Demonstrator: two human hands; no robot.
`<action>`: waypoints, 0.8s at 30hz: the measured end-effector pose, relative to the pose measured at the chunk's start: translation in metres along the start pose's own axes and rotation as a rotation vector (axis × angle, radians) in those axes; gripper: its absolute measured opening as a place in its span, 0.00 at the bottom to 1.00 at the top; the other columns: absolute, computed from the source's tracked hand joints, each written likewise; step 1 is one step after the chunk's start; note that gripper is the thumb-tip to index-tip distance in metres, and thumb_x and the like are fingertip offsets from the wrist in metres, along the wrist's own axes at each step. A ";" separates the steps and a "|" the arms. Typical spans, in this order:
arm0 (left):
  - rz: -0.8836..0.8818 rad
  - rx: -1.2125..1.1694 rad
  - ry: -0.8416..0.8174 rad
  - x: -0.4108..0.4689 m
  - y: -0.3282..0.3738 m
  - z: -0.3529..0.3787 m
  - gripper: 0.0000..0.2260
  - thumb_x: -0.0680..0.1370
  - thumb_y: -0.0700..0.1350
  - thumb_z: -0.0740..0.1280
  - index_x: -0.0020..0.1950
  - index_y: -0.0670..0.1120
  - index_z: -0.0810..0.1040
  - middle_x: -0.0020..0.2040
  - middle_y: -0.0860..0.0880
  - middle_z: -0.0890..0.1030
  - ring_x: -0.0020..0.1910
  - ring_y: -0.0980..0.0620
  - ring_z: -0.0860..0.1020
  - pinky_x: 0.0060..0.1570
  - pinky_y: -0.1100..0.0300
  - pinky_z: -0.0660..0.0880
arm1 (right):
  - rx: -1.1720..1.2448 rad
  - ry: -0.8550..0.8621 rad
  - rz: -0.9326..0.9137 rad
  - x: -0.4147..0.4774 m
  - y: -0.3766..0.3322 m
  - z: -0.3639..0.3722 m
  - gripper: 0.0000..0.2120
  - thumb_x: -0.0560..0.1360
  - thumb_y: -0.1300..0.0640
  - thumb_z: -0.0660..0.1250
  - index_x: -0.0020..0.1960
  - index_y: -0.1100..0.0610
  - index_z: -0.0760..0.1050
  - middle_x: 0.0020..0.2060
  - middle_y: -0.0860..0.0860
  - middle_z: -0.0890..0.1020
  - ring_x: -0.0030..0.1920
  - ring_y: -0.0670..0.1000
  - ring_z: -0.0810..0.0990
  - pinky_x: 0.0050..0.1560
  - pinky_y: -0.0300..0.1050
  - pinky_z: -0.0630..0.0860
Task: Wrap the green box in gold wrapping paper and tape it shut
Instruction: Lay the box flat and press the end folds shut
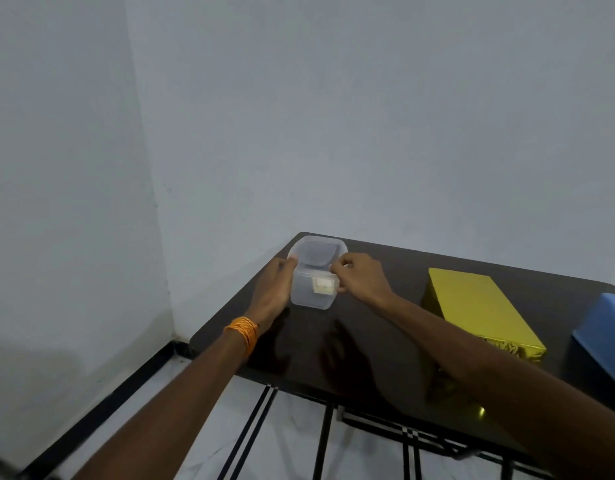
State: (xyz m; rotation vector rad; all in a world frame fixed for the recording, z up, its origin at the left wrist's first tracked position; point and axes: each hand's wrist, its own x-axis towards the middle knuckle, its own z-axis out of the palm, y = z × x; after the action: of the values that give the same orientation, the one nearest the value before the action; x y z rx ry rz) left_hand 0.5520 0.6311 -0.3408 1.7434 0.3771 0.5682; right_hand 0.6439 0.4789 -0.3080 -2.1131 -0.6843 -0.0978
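Both hands are at a clear plastic container [311,296] that sits close to the far left corner of the dark table [333,348], just inside the left edge. The left hand [273,284] lies against the container's left wall, thumb hooked over the rim and the other fingers mostly hidden behind it, so it holds that side. The right hand [359,277] has its fingers curled tight and pinches the container's right edge near the top. Whether the container's upper part is a lid tipped up at the back, I cannot tell. A small pale item [322,285] shows through the front wall. An orange thread bracelet [243,332] wraps the left wrist.

The gold-wrapped box [472,303] lies flat on the table to the right of the container, well apart from both hands. No green shows on it, and its near end, where the paper looks creased, sits close to the front edge. A blue object [607,337] stands just beside the box, cut off by the right border of the view.

Between container and box runs 1 strip of bare tabletop. In front of the container the surface reaches the front edge, crossed only by the 2 forearms. The wall stands just beyond the table's far edge.
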 end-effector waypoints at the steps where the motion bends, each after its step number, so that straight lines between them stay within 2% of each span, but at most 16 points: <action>1: -0.003 0.010 0.011 -0.003 0.000 -0.002 0.27 0.71 0.74 0.55 0.54 0.55 0.73 0.54 0.52 0.81 0.53 0.50 0.81 0.55 0.43 0.80 | -0.057 -0.029 -0.002 -0.001 -0.003 -0.003 0.08 0.75 0.52 0.66 0.47 0.55 0.82 0.47 0.51 0.84 0.46 0.53 0.84 0.51 0.53 0.82; 4: -0.009 0.030 0.084 -0.007 0.005 -0.012 0.24 0.76 0.71 0.54 0.55 0.53 0.73 0.54 0.53 0.79 0.54 0.49 0.79 0.58 0.44 0.77 | -0.281 0.008 -0.052 0.002 -0.013 -0.013 0.12 0.77 0.49 0.66 0.56 0.52 0.79 0.53 0.51 0.82 0.52 0.52 0.80 0.51 0.47 0.78; 6: -0.024 0.035 0.134 -0.001 0.007 -0.016 0.21 0.79 0.68 0.54 0.58 0.52 0.71 0.58 0.50 0.78 0.55 0.47 0.77 0.59 0.47 0.75 | -0.369 0.057 -0.134 0.013 -0.020 -0.020 0.14 0.77 0.52 0.66 0.61 0.56 0.78 0.54 0.52 0.82 0.52 0.53 0.80 0.52 0.48 0.79; 7: -0.025 0.036 0.155 0.003 0.009 -0.018 0.21 0.80 0.67 0.54 0.60 0.52 0.71 0.60 0.48 0.78 0.57 0.46 0.77 0.59 0.48 0.75 | -0.383 0.036 -0.163 0.022 -0.024 -0.023 0.14 0.77 0.55 0.67 0.61 0.58 0.79 0.54 0.53 0.83 0.52 0.53 0.81 0.53 0.48 0.79; 10: 0.005 0.043 0.224 0.016 0.017 -0.024 0.23 0.81 0.65 0.54 0.64 0.50 0.72 0.62 0.46 0.78 0.59 0.44 0.77 0.61 0.46 0.74 | -0.453 -0.161 -0.204 0.049 -0.034 -0.019 0.09 0.74 0.60 0.69 0.53 0.61 0.83 0.50 0.55 0.85 0.50 0.53 0.83 0.54 0.48 0.81; 14: 0.053 -0.003 0.263 0.034 0.023 -0.028 0.18 0.82 0.62 0.54 0.58 0.50 0.73 0.57 0.46 0.80 0.56 0.44 0.78 0.61 0.45 0.75 | -0.765 -0.447 -0.201 0.081 -0.041 0.006 0.12 0.74 0.56 0.72 0.54 0.62 0.83 0.50 0.54 0.84 0.50 0.53 0.80 0.53 0.47 0.79; 18: 0.078 -0.053 0.275 0.044 0.025 -0.026 0.19 0.83 0.59 0.55 0.59 0.47 0.75 0.55 0.46 0.81 0.56 0.45 0.79 0.62 0.45 0.75 | -0.984 -0.651 -0.103 0.096 -0.035 0.035 0.13 0.75 0.51 0.71 0.41 0.61 0.76 0.45 0.54 0.79 0.44 0.53 0.77 0.46 0.45 0.75; 19: 0.076 -0.063 0.271 0.046 0.025 -0.024 0.19 0.83 0.59 0.55 0.59 0.47 0.76 0.53 0.47 0.82 0.55 0.46 0.79 0.61 0.45 0.75 | -1.011 -0.680 -0.086 0.098 -0.033 0.040 0.14 0.76 0.50 0.71 0.43 0.61 0.76 0.45 0.54 0.79 0.44 0.53 0.77 0.47 0.46 0.75; 22: 0.087 -0.075 0.255 0.051 0.025 -0.019 0.17 0.83 0.58 0.55 0.57 0.48 0.76 0.47 0.53 0.81 0.53 0.47 0.80 0.59 0.47 0.75 | -1.060 -0.694 -0.119 0.096 -0.033 0.046 0.18 0.74 0.47 0.73 0.56 0.58 0.78 0.47 0.53 0.76 0.48 0.54 0.75 0.51 0.47 0.73; 24: 0.104 -0.081 0.258 0.050 0.025 -0.015 0.17 0.83 0.58 0.55 0.56 0.48 0.76 0.45 0.54 0.80 0.50 0.50 0.80 0.57 0.49 0.76 | -1.062 -0.649 -0.163 0.093 -0.033 0.050 0.20 0.75 0.50 0.73 0.61 0.61 0.78 0.53 0.56 0.79 0.55 0.57 0.77 0.56 0.50 0.73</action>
State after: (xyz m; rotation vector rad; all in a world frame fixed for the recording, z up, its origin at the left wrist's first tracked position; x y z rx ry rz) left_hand 0.5844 0.6640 -0.3057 1.6227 0.4389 0.8763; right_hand 0.6973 0.5734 -0.2850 -3.1394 -1.4050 0.1951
